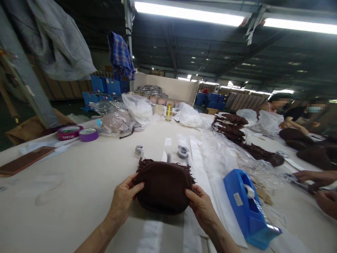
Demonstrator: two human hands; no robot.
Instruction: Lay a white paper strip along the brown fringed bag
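Dark brown, the pouch (164,188) sits over the worktop (84,196), between your left hand (123,197) and right hand (201,202). Each grips one side edge, thumb on the near face, probably to keep it level. The blue tape dispenser (235,214) stands to the right, seemingly for easy reach.

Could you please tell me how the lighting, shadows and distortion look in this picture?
Head view: the long ceiling light looks blown out against the dark roof; a soft shadow lies below the brown pouch; the metal post at left leans, probably wide-angle stretch.
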